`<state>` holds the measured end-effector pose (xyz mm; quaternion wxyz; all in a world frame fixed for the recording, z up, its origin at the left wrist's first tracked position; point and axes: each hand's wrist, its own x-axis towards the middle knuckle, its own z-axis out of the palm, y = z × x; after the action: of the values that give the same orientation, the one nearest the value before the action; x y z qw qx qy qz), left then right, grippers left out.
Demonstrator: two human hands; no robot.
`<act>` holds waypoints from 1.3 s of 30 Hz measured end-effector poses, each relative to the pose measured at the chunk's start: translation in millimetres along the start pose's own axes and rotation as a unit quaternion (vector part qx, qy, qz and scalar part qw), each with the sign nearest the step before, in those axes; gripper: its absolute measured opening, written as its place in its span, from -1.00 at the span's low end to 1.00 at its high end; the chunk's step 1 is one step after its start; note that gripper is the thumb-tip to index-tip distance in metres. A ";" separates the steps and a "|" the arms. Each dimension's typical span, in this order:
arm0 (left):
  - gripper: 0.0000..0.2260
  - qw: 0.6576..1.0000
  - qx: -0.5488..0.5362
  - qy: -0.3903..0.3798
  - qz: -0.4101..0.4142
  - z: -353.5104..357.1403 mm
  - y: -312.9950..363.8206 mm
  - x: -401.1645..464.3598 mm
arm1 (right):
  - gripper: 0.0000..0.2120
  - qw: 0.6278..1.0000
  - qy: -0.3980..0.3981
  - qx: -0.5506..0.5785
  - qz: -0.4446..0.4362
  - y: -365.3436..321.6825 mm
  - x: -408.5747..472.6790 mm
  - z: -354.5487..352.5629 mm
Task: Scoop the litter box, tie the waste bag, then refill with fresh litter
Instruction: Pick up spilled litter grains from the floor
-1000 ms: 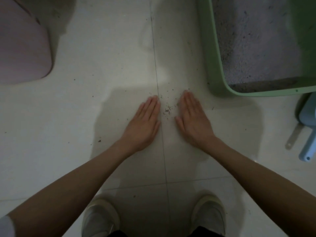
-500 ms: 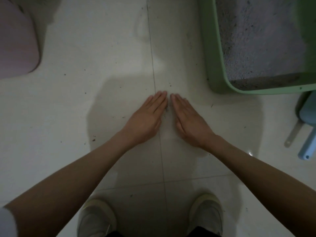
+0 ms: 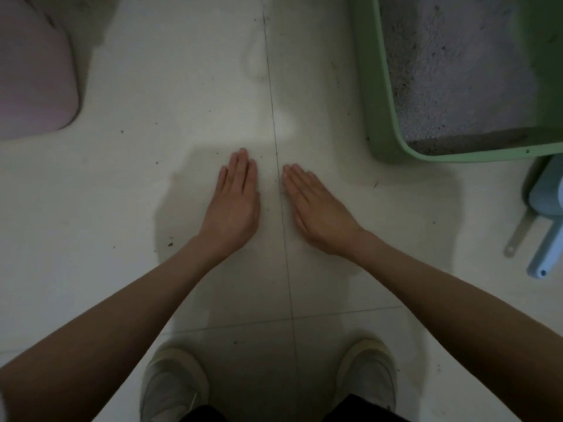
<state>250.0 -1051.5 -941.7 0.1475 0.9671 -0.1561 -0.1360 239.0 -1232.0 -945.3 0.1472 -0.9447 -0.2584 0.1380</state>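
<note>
A green litter box (image 3: 373, 95) stands at the upper right, with pale grey litter (image 3: 457, 65) inside. My left hand (image 3: 234, 205) lies flat on the white tiled floor (image 3: 152, 117), fingers straight and together. My right hand (image 3: 316, 208) lies flat beside it, fingers straight, a gap along the tile seam between the two. A few dark litter grains (image 3: 281, 184) sit by my right fingertips. Neither hand holds anything. A pale blue scoop (image 3: 548, 233) lies at the right edge, partly cut off.
A pink rounded object (image 3: 33, 80) sits at the upper left. My two light shoes (image 3: 173, 382) are at the bottom. Scattered specks of litter dot the floor around my hands.
My hands, which had closed together with fingertips touching half a second ago, have moved apart again. The small pile of grains between them is less visible.
</note>
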 end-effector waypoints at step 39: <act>-0.79 0.995 0.021 -0.094 0.032 -19.3 54.0 46.4 | -0.76 0.930 0.067 0.219 0.289 -0.8 1.3 -33.4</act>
<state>284.3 -1111.7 -916.2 0.1163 0.9473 -0.2033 -0.2185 251.0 -1237.5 -914.5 0.3208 -0.9300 0.0730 0.1636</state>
